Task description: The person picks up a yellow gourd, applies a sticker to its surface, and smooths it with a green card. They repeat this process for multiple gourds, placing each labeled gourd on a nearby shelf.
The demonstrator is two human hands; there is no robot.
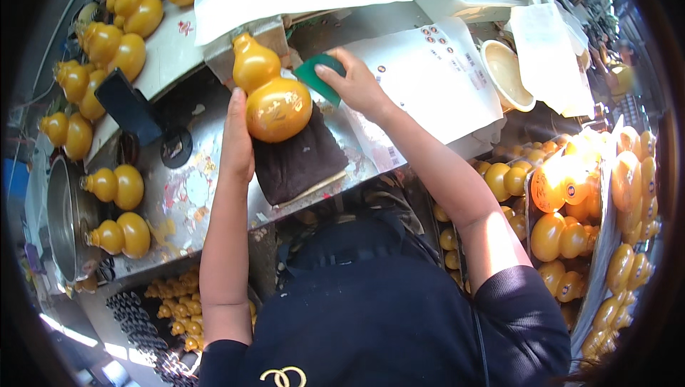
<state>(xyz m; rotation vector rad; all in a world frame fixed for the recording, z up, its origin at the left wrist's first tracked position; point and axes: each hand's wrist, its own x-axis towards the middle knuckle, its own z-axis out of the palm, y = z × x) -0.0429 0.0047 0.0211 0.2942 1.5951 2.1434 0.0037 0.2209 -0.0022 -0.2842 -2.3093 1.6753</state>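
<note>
A large glossy yellow gourd (280, 110) with gold decoration on its round belly stands tilted over a folded dark cloth (300, 162). My left hand (240, 133) steadies it, pressed along its left side; the fingers behind it are hidden. Pinched between the thumb and fingers of my right hand (360, 87) is a flat green scraper (320, 80). Its left edge comes close to the gourd's right side, and I cannot tell whether they touch.
Sheets of white paper with small printed marks (435, 94) lie to the right, beside a cream bowl (508, 76). A phone on a stand (128, 105) is at the left. More gourds (118, 187) stand along the left, and crates of gourds (564, 223) fill the right. A metal basin (68, 219) sits far left.
</note>
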